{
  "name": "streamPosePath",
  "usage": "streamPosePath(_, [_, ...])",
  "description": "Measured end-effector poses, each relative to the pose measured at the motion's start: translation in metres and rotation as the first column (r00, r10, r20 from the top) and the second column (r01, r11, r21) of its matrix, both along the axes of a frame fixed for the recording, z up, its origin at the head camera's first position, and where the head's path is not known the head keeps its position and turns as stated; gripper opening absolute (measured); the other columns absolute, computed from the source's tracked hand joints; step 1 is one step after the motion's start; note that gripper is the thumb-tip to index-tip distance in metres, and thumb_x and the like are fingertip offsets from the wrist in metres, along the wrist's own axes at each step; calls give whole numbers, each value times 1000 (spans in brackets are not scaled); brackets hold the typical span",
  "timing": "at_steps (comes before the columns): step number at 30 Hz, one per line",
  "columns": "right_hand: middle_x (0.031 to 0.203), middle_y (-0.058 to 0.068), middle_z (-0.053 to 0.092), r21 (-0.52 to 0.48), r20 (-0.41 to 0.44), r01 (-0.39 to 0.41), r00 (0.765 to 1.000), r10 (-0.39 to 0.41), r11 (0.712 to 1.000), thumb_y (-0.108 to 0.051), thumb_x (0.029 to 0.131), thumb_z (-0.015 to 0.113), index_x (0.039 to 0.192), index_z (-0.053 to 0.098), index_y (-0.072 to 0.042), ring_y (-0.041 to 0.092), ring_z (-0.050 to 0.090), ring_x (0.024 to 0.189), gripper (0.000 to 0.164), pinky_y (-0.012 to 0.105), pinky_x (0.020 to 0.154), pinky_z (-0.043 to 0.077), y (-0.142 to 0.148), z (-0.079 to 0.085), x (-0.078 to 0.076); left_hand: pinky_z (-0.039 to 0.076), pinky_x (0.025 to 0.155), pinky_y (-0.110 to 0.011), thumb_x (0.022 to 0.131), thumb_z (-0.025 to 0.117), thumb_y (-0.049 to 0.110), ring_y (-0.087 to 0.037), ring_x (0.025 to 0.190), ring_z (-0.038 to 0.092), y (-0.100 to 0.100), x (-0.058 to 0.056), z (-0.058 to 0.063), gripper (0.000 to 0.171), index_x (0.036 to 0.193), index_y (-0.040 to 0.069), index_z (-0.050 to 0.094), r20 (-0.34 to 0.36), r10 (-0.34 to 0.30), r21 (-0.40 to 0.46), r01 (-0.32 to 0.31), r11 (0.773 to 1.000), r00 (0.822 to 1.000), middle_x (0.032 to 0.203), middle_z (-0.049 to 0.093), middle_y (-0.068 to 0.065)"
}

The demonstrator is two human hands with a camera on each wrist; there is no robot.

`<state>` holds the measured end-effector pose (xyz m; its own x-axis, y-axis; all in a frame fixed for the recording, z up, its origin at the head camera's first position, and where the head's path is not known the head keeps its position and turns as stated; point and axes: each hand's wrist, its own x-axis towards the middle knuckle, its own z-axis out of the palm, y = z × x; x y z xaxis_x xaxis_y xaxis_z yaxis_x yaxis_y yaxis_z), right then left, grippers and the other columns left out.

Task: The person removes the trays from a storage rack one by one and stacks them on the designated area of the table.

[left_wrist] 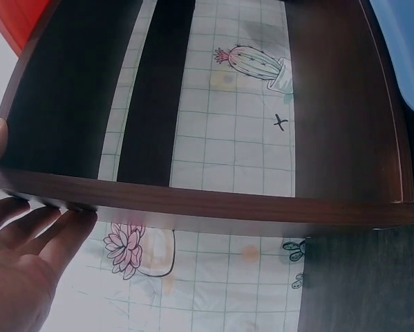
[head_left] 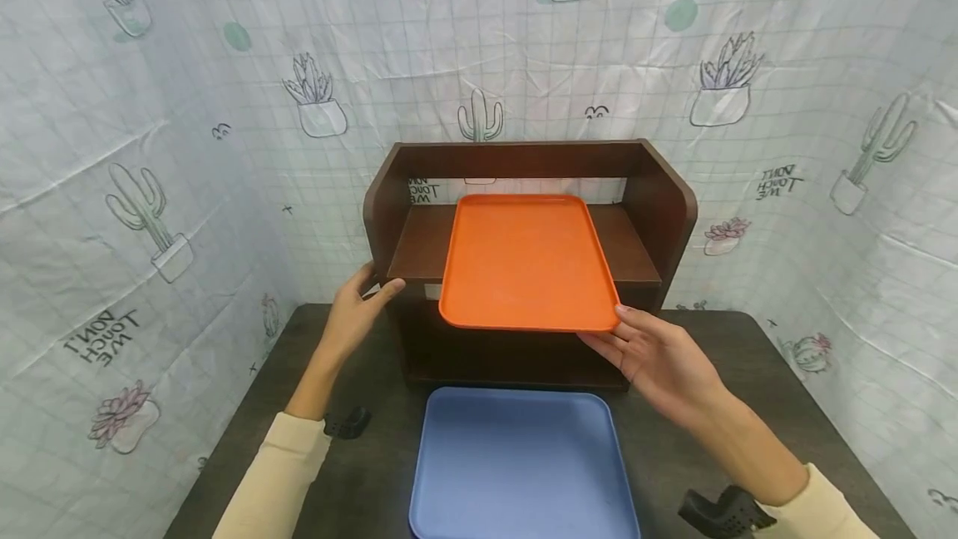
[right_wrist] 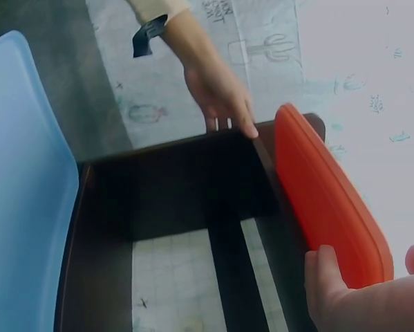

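Note:
An orange tray (head_left: pixel 527 264) sits partly over the upper board of a dark brown two-level shelf (head_left: pixel 516 160), its near edge jutting out in front. My right hand (head_left: pixel 669 360) pinches the tray's near right corner, thumb at the rim and fingers underneath. On the shelf's left side panel (left_wrist: pixel 227 207), my left hand (head_left: pixel 355 314) has its thumb at the front edge and its fingers against the outer face. In the right wrist view the orange tray (right_wrist: pixel 324 187) shows edge-on above the lower compartment. The tray hides part of the upper board.
A blue tray (head_left: pixel 520 464) lies on the dark table (head_left: pixel 359 472) right in front of the shelf. Hanging cloth (head_left: pixel 524 40) with printed cacti surrounds the table at the back and both sides. A dark band with a camera is on each wrist.

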<state>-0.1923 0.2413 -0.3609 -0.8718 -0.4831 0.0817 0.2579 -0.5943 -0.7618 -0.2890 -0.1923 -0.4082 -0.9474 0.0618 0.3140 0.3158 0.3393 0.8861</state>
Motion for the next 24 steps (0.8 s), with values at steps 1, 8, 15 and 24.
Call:
streamPosePath(1, [148,5,63,-9,22,10,1000,-10,1000,-9,116,35,158,48,-5,22,65,133,44,40,124,44,-2,0,0,48,119,-57,102,73,41,-33,153,48,0,0,0,66,159,16,50,1,-1,3,1,1000,1000,161,54,-11])
streamPosePath(8, [150,4,59,-31,98,69,993,-66,997,-8,114,43,166,28,-10,22,63,136,54,38,122,47,-17,3,3,48,119,-55,104,73,35,-34,154,46,2,-1,2,67,161,14,47,-3,-6,11,6,1000,1000,163,51,-11])
streamPosePath(15, [139,4,63,57,40,135,990,-138,989,-1,111,48,157,37,-2,15,68,126,47,34,117,50,-25,4,4,47,120,-55,104,72,36,-34,155,45,4,4,7,67,162,14,46,7,-3,-1,3,1000,1000,164,50,-11])
streamPosePath(24, [141,3,56,149,-30,179,984,-176,973,4,108,52,158,26,-1,11,65,121,56,31,118,49,-32,2,6,45,121,-57,106,70,27,-38,155,43,8,9,14,66,162,6,43,32,4,-5,-4,1000,999,165,47,-18])
